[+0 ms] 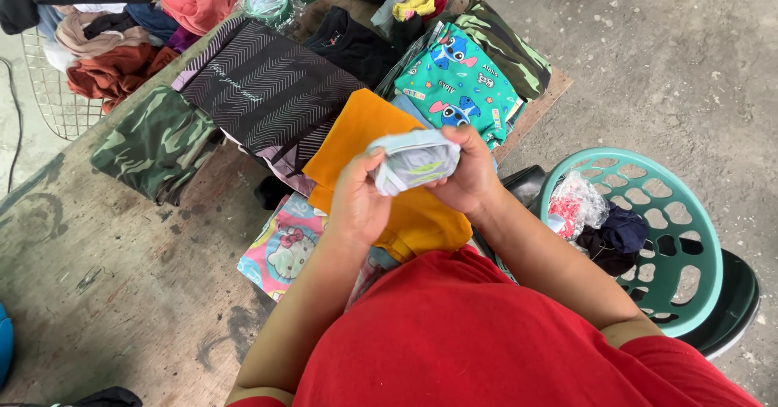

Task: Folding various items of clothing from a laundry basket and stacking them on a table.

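My left hand (357,200) and my right hand (468,172) both grip a small pale blue-grey garment (415,161), folded into a compact bundle with a yellow-green mark on it. I hold it above a folded orange garment (366,136) on a worn wooden table (97,245). Under the orange piece lies a pink cartoon-print cloth (282,249). My red shirt fills the bottom of the view.
Folded stacks lie on the table: a camouflage piece (154,144), a dark chevron-patterned top (267,91), a black shirt (350,44), a teal cartoon-print garment (462,83). A teal laundry basket (689,221) with dark clothes stands on the concrete at right. A pile of loose clothes (113,42) sits at back left.
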